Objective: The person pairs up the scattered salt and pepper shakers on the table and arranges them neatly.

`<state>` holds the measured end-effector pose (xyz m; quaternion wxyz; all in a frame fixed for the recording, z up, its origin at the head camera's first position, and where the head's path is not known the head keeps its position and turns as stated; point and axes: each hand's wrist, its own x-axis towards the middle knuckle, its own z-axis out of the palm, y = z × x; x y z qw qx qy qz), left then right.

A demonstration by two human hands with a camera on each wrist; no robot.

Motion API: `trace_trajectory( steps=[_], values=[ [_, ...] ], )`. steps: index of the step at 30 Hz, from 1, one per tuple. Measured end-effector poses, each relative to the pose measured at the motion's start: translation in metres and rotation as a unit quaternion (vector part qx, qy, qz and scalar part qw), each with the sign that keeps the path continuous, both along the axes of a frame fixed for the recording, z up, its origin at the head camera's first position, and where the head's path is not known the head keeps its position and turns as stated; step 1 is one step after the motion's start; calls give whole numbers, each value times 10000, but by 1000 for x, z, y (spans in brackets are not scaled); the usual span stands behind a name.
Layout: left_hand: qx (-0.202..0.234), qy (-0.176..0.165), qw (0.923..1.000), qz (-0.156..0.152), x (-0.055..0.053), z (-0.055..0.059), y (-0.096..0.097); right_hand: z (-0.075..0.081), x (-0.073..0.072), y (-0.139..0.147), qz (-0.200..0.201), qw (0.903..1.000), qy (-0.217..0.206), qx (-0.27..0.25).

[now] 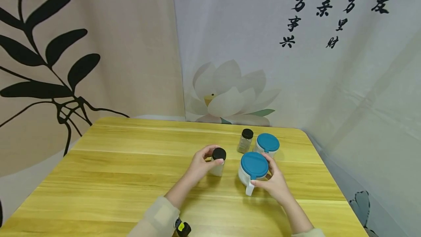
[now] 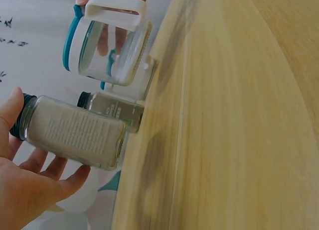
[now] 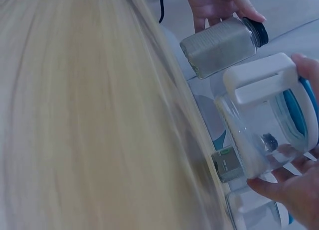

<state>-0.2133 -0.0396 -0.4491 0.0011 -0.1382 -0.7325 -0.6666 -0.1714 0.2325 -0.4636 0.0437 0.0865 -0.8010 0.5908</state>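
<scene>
My left hand (image 1: pixel 199 162) grips a square glass spice jar (image 1: pixel 217 170) with a black lid, thumb and fingers around its upper part. Pale contents and printed text show through its side in the left wrist view. In my right hand (image 1: pixel 276 185) is a clear glass seasoning pot (image 1: pixel 254 165) with a blue lid and a white handle, held by its sides. The handle points toward me. Both held containers are upright, just above the table, their shadows below them. Behind them stand another black-lidded spice jar (image 1: pixel 245 144) and another blue-lidded pot (image 1: pixel 268 142), side by side.
The wooden table (image 1: pixel 131 178) stretches out to the left and front of the hands. Its back edge meets a printed curtain (image 1: pixel 230 46). A black wrist strap device (image 1: pixel 182 227) sits by the left sleeve.
</scene>
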Motion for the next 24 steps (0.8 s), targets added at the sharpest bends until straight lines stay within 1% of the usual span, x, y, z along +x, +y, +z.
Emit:
trace_trajectory(
  steps=[6,10,17,24],
  values=[
    [19,-67,9999,104,4,-1,-9,1,-2,-6,11,10000,-58,-80],
    [88,-62,9998,171,6,-4,-14,0,-3,-10,41,9999,-66,-152],
    [175,-77,9995,271,9,-7,-25,0,-2,-15,117,9998,64,-169],
    [72,-44,9992,382,13,-6,-36,1,-2,-19,82,9998,60,-156]
  ],
)
